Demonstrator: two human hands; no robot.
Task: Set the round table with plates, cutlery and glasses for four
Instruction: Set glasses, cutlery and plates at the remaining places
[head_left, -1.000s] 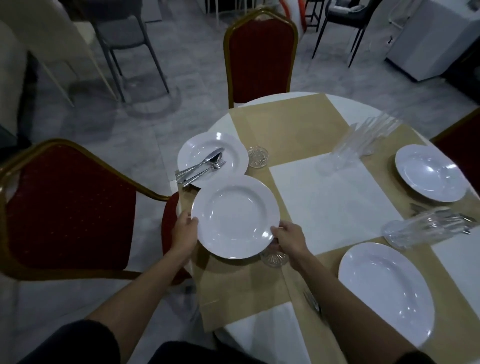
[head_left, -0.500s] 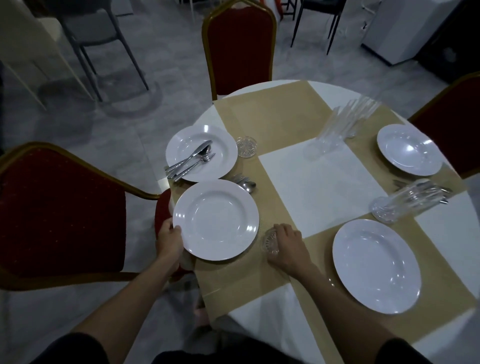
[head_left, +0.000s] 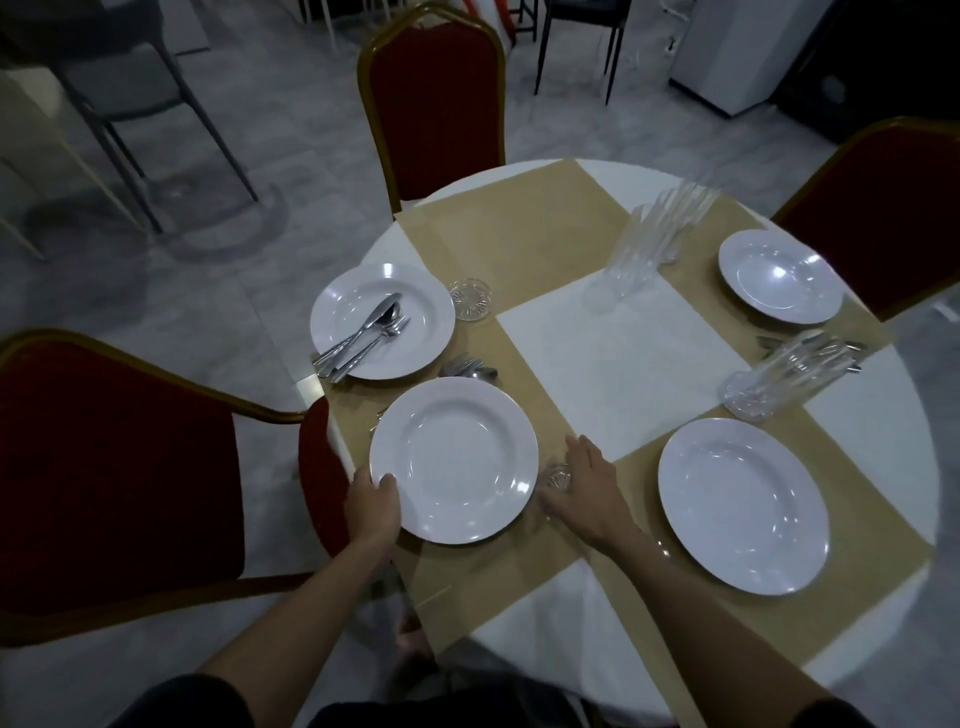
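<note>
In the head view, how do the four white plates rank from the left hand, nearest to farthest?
1. Near-left plate, gripped by the left hand.
2. Plate with cutlery, just behind it.
3. Near-right plate, on the right side.
4. Far-right plate, across the table.

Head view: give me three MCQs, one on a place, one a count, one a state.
1. What does the left hand hold?
A. the rim of the near-left plate
B. a chair back
C. the tall glasses

2. How many white plates are on the table?
A. two
B. four
C. six

3. The near-right plate is:
A. bare
B. loaded with cutlery
C. cracked in half

Answers:
1 A: the thumb lies over that plate's rim.
2 B: two plates sit on the left side and two on the right.
3 A: only white surface shows there, and the cutlery on a plate lies on the far-left plate.
</note>
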